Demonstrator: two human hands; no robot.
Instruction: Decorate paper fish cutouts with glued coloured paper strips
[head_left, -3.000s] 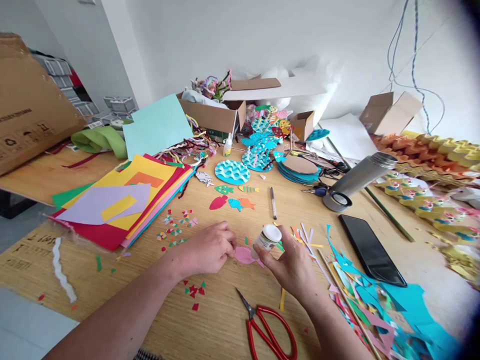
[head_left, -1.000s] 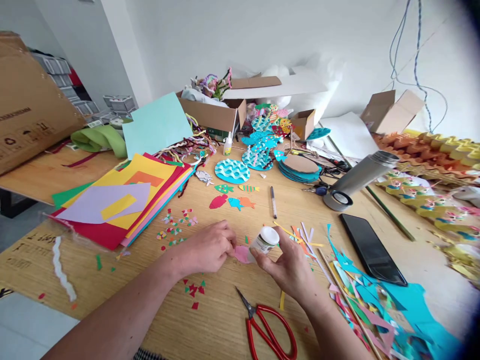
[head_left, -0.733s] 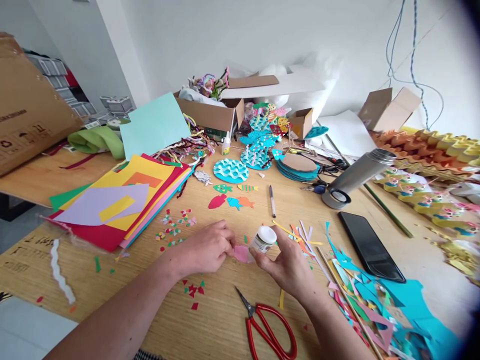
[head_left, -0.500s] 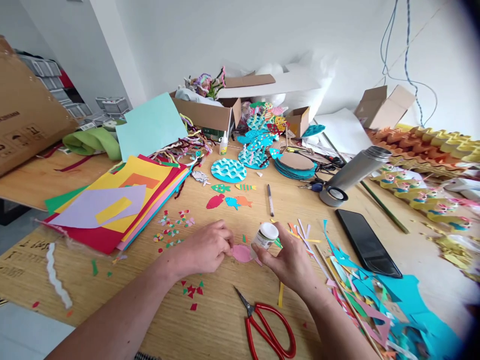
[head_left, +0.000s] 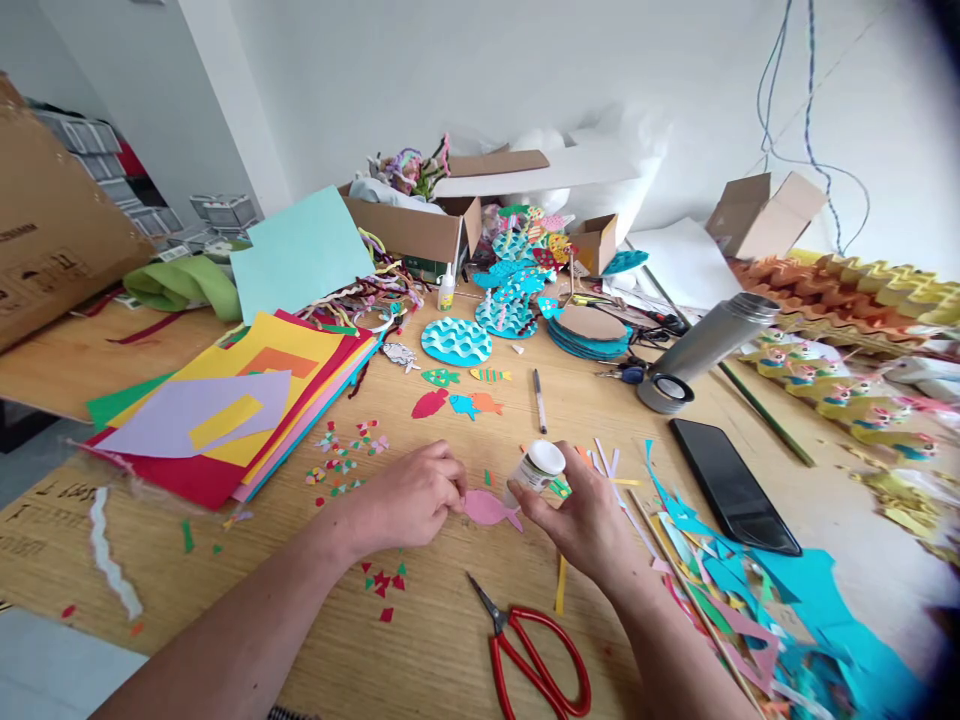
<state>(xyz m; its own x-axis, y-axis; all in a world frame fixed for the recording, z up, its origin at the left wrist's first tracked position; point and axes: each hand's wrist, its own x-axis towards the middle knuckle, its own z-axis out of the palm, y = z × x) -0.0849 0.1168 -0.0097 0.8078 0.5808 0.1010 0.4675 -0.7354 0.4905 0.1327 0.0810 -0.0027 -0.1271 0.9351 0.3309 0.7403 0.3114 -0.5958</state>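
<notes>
A pink paper fish [head_left: 489,508] lies on the wooden table between my hands. My left hand [head_left: 427,492] pinches the fish's left end, fingers closed. In my right hand [head_left: 574,515] is a white glue bottle [head_left: 537,470], tilted with its white base up and its lower end near the fish's tail. Whether its tip touches the paper, I cannot tell. Red-handled scissors [head_left: 529,650] lie below the fish, blades spread a little. Tiny red and green paper bits [head_left: 385,580] are scattered close to my left wrist, and more coloured bits [head_left: 341,455] lie beyond it.
Finished paper fish [head_left: 457,390] and a blue wavy disc [head_left: 456,342] lie ahead. Coloured sheets [head_left: 232,400] are stacked left. A pen [head_left: 540,400], black phone [head_left: 735,485], steel flask [head_left: 712,345] and paper scraps [head_left: 795,610] are on the right.
My right hand has shifted slightly right with the glue bottle, so the pink fish's tail now shows. My left hand stays in place.
</notes>
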